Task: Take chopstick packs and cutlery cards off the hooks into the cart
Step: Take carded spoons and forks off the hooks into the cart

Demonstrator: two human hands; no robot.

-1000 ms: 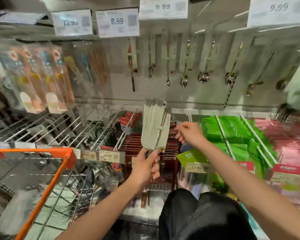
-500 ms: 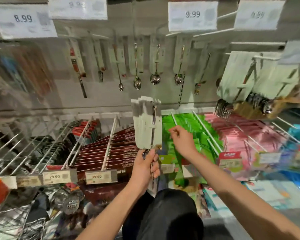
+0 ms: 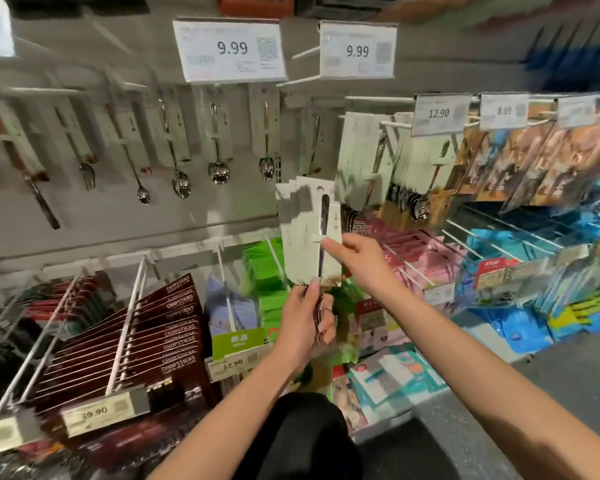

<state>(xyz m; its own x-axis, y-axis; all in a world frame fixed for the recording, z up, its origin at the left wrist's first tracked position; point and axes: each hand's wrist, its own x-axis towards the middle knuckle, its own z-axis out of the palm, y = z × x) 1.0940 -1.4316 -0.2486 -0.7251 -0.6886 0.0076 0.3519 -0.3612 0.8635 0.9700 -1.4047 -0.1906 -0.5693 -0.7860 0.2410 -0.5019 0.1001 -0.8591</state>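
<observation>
Right hand (image 3: pixel 357 261) now on cards (image 3: pixel 309 237) (upright)

A grey pegboard wall (image 3: pixel 125 216) forms the display backing. White price tags (image 3: pixel 230 50) hang from hooks near its top; white wire racks (image 3: pixel 125 327) project from its base. Dark speckled floor (image 3: pixel 568 372) lies right of it.
</observation>
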